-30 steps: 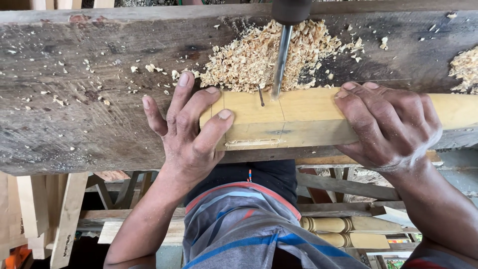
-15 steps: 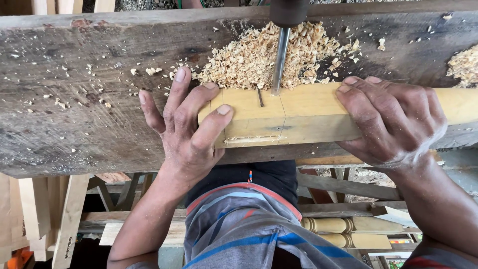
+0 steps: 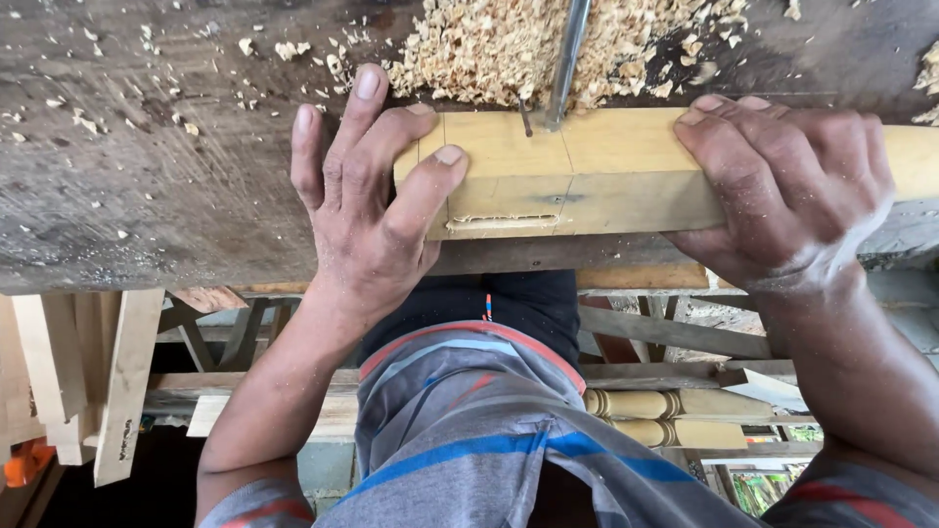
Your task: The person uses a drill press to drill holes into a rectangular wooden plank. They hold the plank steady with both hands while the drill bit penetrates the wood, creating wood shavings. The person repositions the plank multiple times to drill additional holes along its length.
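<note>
A pale yellow squared wood piece [image 3: 577, 171] lies across a dark weathered bench top [image 3: 156, 166]. My left hand [image 3: 372, 210] clasps its left end, fingers over the top and front face. My right hand [image 3: 782, 191] presses down on the piece further right, fingers wrapped over it. A metal drill bit [image 3: 567, 64] comes down from the top edge and meets the back edge of the wood between my hands, beside a pencil line and a small dark mark. A shallow slot shows on the front face.
A heap of pale wood shavings [image 3: 509, 44] lies behind the piece. Below the bench are wooden boards [image 3: 122, 386] at left, turned yellow spindles [image 3: 646, 416] at right, and my striped shirt [image 3: 469, 440].
The view has tilted down, so bench and wood sit higher in frame. The wood piece has slid a little toward the bit, which now touches its back edge. Both hands keep their grip.
</note>
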